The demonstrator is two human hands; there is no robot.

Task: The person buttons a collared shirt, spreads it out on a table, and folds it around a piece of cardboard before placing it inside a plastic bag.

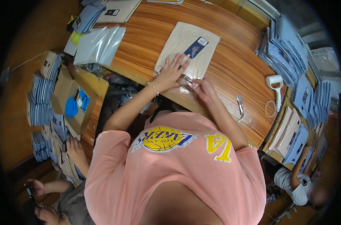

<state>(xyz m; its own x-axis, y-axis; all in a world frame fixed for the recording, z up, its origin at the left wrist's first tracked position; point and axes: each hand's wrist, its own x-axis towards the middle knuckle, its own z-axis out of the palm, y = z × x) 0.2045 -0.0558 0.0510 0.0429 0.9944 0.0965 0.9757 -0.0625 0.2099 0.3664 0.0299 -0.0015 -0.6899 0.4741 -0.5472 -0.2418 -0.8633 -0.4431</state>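
Observation:
A beige folded piece of fabric (193, 35) lies on the wooden table in front of me, with a dark blue label (196, 47) on it. Clear plastic (193, 68) shines over its near end. Fingers spread, my left hand (171, 74) lies flat on the plastic and fabric. My right hand (206, 92) pinches the edge of the clear plastic near the table's front edge. Something small and dark between the hands is too unclear to name.
A white lint roller (278, 92), a ring of tape (270, 108) and a metal snipping tool (240, 108) lie to the right. Clear plastic bags (99, 45) are at left. Packed blue garments (286, 52) are stacked at right. Co-workers sit on both sides.

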